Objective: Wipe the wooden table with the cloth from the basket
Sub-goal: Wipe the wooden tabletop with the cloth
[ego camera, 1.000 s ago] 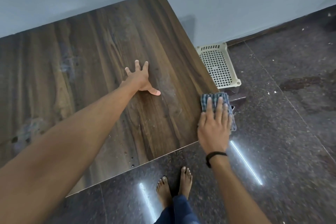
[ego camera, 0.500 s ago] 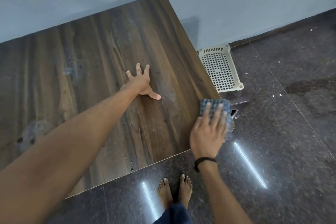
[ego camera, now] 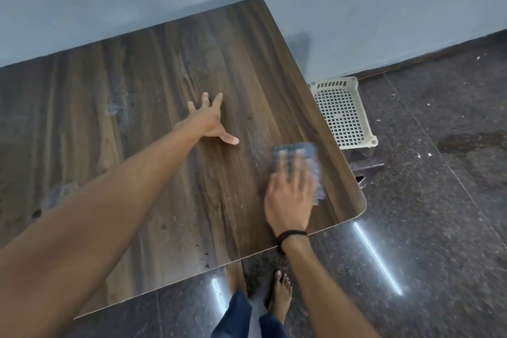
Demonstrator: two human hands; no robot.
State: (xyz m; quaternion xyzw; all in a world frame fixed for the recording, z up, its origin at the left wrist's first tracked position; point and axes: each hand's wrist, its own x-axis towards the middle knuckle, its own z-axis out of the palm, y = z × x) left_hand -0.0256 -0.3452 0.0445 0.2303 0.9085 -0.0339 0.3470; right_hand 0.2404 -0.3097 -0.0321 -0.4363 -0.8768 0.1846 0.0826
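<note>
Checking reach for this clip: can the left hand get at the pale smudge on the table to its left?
Probably yes. The left hand rests flat on the wooden table, and bare wood separates it from the smudge.

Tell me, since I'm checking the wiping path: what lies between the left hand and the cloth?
Only bare wooden table, with faint dusty smears, lies between the left hand and the cloth under the right hand, seen from the head view.

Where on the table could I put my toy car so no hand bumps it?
The wooden table is bare from the wall edge down to the left hand, and along the far left. It is crowded near the right corner: the right hand presses the cloth there, beside the basket.
</note>
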